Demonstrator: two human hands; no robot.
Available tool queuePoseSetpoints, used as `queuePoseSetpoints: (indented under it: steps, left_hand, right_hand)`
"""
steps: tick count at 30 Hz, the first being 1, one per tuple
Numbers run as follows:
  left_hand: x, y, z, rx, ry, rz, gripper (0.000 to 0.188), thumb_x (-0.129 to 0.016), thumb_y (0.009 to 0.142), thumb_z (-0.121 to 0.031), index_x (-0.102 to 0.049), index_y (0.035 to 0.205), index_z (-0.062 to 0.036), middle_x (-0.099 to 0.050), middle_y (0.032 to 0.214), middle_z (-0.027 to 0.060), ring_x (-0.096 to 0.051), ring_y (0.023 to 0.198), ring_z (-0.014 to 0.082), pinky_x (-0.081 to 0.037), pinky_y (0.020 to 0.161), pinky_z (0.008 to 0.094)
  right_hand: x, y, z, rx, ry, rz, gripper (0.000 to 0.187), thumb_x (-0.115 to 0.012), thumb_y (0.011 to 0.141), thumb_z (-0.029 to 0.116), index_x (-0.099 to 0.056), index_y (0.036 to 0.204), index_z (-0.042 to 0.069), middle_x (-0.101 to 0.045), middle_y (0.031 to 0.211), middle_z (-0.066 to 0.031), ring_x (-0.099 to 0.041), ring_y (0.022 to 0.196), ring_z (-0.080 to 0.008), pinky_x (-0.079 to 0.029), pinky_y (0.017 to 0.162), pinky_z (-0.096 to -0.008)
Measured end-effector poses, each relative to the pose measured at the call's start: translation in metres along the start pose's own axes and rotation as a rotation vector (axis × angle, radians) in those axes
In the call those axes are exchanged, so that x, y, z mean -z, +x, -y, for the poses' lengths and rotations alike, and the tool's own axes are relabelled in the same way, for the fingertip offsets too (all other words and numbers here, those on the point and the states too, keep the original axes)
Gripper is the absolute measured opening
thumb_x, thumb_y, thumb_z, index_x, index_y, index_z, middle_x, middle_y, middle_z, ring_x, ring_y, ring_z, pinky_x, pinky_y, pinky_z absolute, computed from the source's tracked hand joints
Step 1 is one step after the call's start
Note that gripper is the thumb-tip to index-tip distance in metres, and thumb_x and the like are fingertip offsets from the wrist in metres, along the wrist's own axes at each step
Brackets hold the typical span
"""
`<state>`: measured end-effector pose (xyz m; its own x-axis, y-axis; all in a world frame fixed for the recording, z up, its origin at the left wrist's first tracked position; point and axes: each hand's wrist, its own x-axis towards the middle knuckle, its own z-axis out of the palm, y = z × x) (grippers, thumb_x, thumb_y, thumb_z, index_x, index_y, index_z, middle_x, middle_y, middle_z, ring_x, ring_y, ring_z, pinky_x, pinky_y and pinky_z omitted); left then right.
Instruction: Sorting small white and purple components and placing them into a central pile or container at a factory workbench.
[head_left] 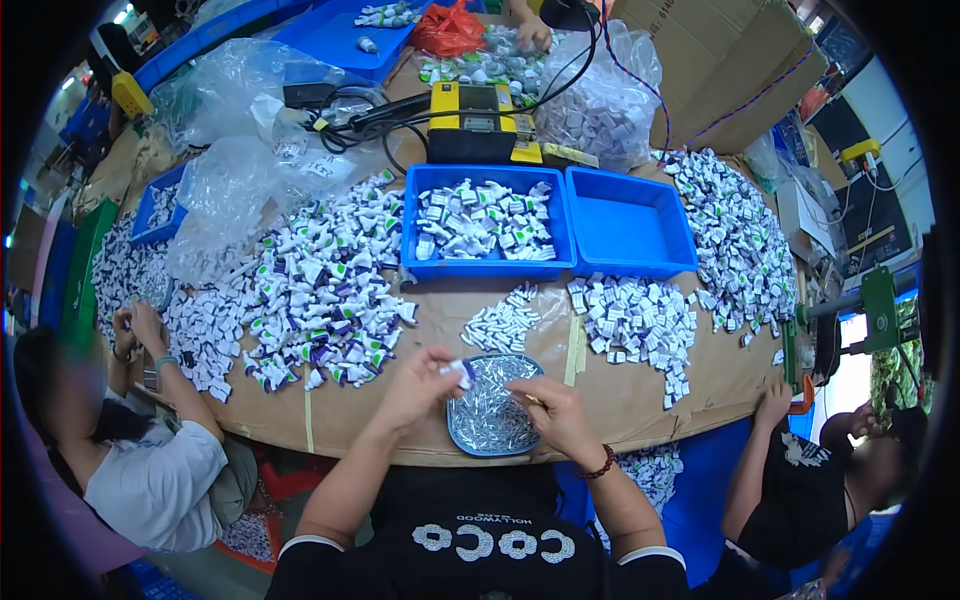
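My left hand (425,382) pinches a small white plastic part with purple on it (463,373), above the left rim of a blue-grey tray (490,453). Loose silvery metal pins (490,415) fill this tray, at the table's near edge. Over the tray's right side, my right hand (562,418) has thumb and fingers pressed together; what they hold, if anything, is too small to make out. Just beyond the tray lies a small heap of slim white pieces (502,320).
Heaps of white, purple and green parts (325,280) and white caps (640,325) flank the tray. Beyond are two blue bins (490,270) (635,225), the left holding parts, and a yellow-black device (470,120) with cables. Co-workers sit left (160,470) and right (800,480).
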<state>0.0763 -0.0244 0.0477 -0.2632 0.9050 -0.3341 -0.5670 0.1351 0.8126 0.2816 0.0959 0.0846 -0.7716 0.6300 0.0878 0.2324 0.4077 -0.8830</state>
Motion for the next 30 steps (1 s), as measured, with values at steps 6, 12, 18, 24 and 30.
queuePoseSetpoints:
  steps: [6,12,18,24,30]
  left_hand:
    - [-0.04,-0.004,0.016,0.18,-0.243,0.005,0.03,-0.06,0.092,-0.008,-0.052,0.12,-0.0008,-0.06,0.1,0.0048,-0.061,0.084,0.01,-0.052,0.075,0.0219]
    - [-0.046,-0.003,0.02,0.136,-0.243,0.063,0.028,-0.06,0.092,-0.007,-0.053,0.118,-0.0014,-0.059,0.1,0.0045,-0.06,0.083,0.0093,-0.052,0.075,0.0215]
    - [-0.052,-0.003,0.022,-0.02,-0.084,0.076,0.026,-0.06,0.092,-0.006,-0.054,0.116,-0.001,-0.06,0.099,0.0046,-0.06,0.083,0.009,-0.052,0.074,0.021]
    - [-0.054,-0.003,0.031,0.016,-0.183,0.075,0.024,-0.059,0.091,-0.004,-0.055,0.115,-0.0013,-0.062,0.101,0.0068,-0.061,0.082,0.0104,-0.053,0.074,0.0223]
    - [-0.052,0.005,0.034,0.033,-0.322,0.055,0.023,-0.053,0.094,-0.002,-0.053,0.117,-0.0038,-0.063,0.105,0.0136,-0.065,0.09,0.0193,-0.057,0.078,0.0281]
  right_hand:
    - [-0.004,-0.007,0.0,-0.124,0.114,-0.076,0.011,-0.067,0.082,0.0,-0.066,0.093,0.0,-0.067,0.083,-0.0116,-0.065,0.071,-0.02,-0.05,0.064,-0.0294]
    - [-0.005,-0.002,0.003,-0.003,0.069,-0.16,0.01,-0.067,0.08,-0.003,-0.066,0.09,0.0,-0.063,0.084,-0.0103,-0.062,0.076,-0.0204,-0.048,0.066,-0.0288]
    - [-0.008,-0.003,0.002,-0.036,0.111,-0.2,0.01,-0.066,0.08,-0.003,-0.065,0.09,0.0,-0.063,0.084,-0.01,-0.061,0.077,-0.0203,-0.047,0.066,-0.0292]
    - [-0.02,-0.009,-0.003,-0.173,0.333,-0.265,0.009,-0.066,0.082,-0.002,-0.064,0.091,-0.001,-0.065,0.084,-0.0102,-0.063,0.076,-0.0196,-0.049,0.067,-0.0287]
    - [0.01,0.01,-0.023,-0.218,0.164,-0.017,0.013,-0.065,0.083,0.003,-0.063,0.096,0.001,-0.067,0.088,-0.0116,-0.067,0.077,-0.0226,-0.051,0.067,-0.0299]
